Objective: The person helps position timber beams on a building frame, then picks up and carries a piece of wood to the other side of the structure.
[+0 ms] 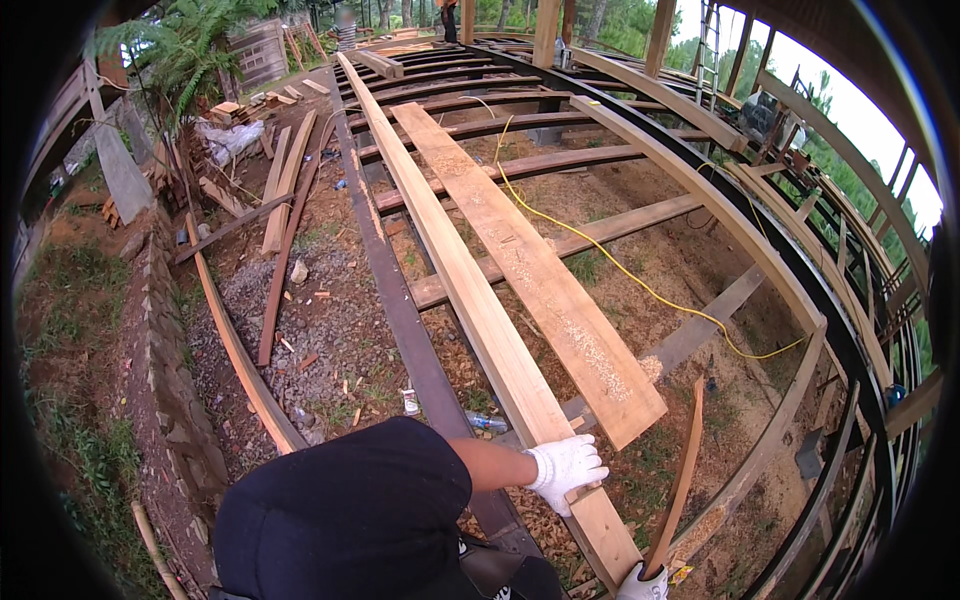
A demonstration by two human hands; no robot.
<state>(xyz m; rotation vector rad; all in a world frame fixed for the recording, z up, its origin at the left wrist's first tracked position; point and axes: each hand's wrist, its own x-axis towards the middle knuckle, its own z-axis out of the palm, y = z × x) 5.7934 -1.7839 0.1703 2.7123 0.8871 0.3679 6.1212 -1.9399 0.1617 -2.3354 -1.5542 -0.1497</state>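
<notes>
A long pale wooden beam point(470, 285) runs from near me toward the far end of the frame. My left hand point(567, 470), in a white knitted glove, is closed over this beam close to its near end. Low in the picture my right hand point(643, 583), gloved too, is cut off by the lower edge. A thin, slightly curved wooden strip point(680, 475) rises tilted from its grip, beside the beam's near end point(605, 535). Right of the beam lies a wide plank point(545, 285) strewn with wood shavings. My dark sleeve point(340, 500) covers the lower left.
Dark joists point(520, 168) cross the curved frame above dirt ground. A yellow cord point(620, 245) snakes over them. Plastic bottles point(486, 421) lie near my arm. Loose boards point(290, 185) rest on gravel at left. A ladder point(708, 50) and two people point(447, 20) are farther off.
</notes>
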